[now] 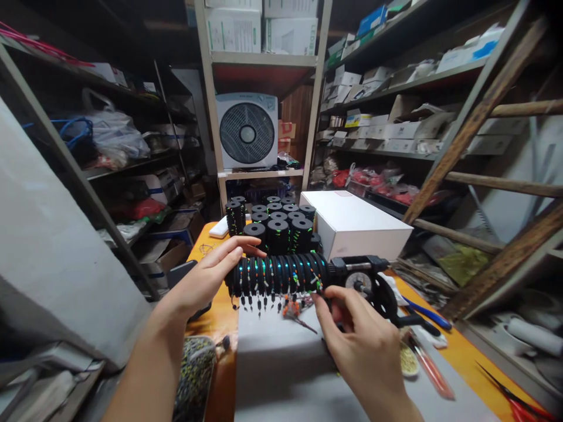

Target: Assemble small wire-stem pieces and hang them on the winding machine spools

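Note:
A black ribbed foam spool (277,274) lies level across the middle, wound with thin line that carries small green, orange and white beads; dark bits dangle below it. My left hand (226,261) rests with fingers stretched out over its left end. Close to the right end, my right hand (352,319) is closed in a pinch at the spool's lower edge; what its fingertips hold is too small to make out. The spool's right end meets a black hand-cranked winder (358,275). Beneath it lies a small orange-beaded bunch (291,306).
Several upright black foam spools (278,228) stand behind, beside a white box (356,217). A tray of small parts (196,375) sits at front left. Blue-handled pliers (428,313), a small dish (409,360) and red-handled scissors (514,398) lie right. Shelves flank the table.

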The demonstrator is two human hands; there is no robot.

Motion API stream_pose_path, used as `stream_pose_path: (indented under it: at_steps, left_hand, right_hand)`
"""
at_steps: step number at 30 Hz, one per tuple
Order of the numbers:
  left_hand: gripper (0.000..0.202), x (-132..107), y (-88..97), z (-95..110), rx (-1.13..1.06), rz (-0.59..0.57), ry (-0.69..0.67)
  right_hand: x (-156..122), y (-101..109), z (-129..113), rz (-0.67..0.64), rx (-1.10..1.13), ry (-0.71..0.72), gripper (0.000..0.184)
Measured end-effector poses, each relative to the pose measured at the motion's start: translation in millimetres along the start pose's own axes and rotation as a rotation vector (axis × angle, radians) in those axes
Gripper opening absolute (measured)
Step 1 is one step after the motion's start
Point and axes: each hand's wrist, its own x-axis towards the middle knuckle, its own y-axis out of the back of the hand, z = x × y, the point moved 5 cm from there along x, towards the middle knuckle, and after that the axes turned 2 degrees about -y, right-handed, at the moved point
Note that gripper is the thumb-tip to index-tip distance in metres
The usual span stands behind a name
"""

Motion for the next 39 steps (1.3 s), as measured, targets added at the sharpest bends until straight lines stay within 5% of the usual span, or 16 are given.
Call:
stream_pose_path:
  at_steps: [14,24,32,39]
  left_hand:
    - [0.032,1.7,0.9,-1.3,0.009,0.002,0.001]
    - [0.032,0.8,1.6,-1.6,0.014,0.008,0.000]
    - [0.033,1.1,2.3,-2.5,0.020,-0.004,-0.001]
    - [0.034,3.1,2.1,-4.8,0.026,-0.015,-0.012]
  right_hand:
    - [14.7,17.9,-20.7,-0.079,0.199,-0.131,0.017]
    - [3.6,6.5,0.6,-0.138,0.065,-0.082,0.016]
    - [-1.3,8.6,-6.4,0.032,0.065,0.019,0.006]
    - [0.3,3.9,-9.5,0.040,0.107,0.006,0.005]
